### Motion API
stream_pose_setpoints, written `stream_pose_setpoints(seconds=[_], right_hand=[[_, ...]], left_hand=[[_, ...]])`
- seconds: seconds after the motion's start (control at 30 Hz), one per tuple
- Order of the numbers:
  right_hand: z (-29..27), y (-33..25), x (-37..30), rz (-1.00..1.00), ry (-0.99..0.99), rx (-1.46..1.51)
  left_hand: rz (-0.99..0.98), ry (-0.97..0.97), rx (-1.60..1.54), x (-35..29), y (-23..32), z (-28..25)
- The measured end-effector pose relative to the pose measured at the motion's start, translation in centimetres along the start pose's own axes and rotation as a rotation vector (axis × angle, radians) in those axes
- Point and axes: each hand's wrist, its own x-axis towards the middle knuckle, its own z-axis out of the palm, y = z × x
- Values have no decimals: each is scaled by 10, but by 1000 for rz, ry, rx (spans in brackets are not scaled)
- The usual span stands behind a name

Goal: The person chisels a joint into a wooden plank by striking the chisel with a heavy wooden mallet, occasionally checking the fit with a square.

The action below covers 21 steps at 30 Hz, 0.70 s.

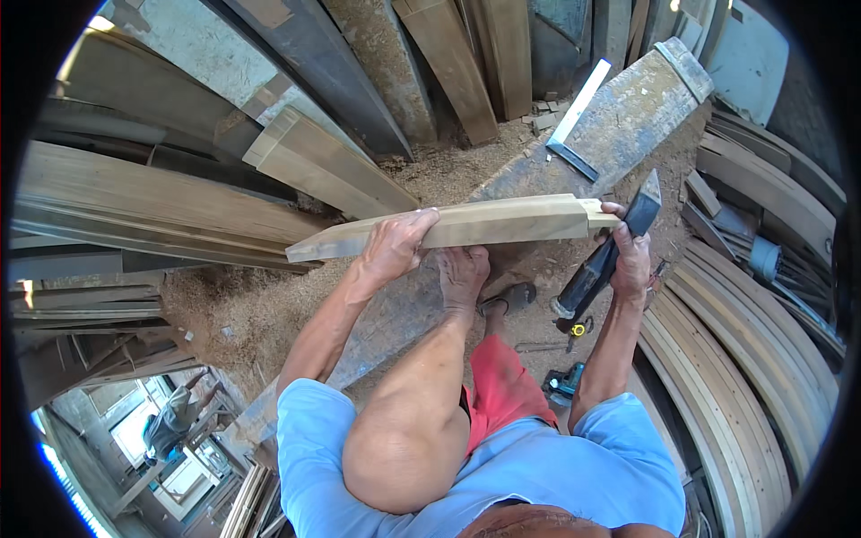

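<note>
A pale wooden board point(502, 222) lies across in front of me, tapered at its left end and cut to a narrow tenon at its right. My left hand point(399, 240) is closed over it near the middle-left. At the tenon, the fingers of my right hand point(630, 260) touch the wood. That same hand is closed around a heavy black hammer-like tool point(594, 276), tilted, with a wedge-shaped upper end and a blunt, battered lower end. Its handle is hidden. Below the board, my bare foot point(464, 273) rests on the worn plank bench point(628, 117).
A try square point(578, 121) lies on the far bench end. Boards point(161, 197) lean at left and back; curved-looking long strips point(717, 359) fill the right. On the floor are a teal power tool point(563, 384), a small yellow item point(578, 330) and sawdust. Another person point(175, 421) bends at lower left.
</note>
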Motion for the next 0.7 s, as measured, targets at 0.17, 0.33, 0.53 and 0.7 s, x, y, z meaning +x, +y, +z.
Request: stream_pose_setpoints(seconds=[0.17, 0.33, 0.53, 0.7], right_hand=[[1, 23, -11, 25, 77, 118], [2, 48, -13, 59, 185, 120], [-37, 98, -37, 330, 158, 106], [-33, 112, -51, 392, 192, 27]], left_hand=[[-12, 39, 67, -6, 0, 8], [67, 97, 255, -4, -16, 31], [70, 121, 394, -20, -25, 65], [118, 194, 449, -32, -36, 89]])
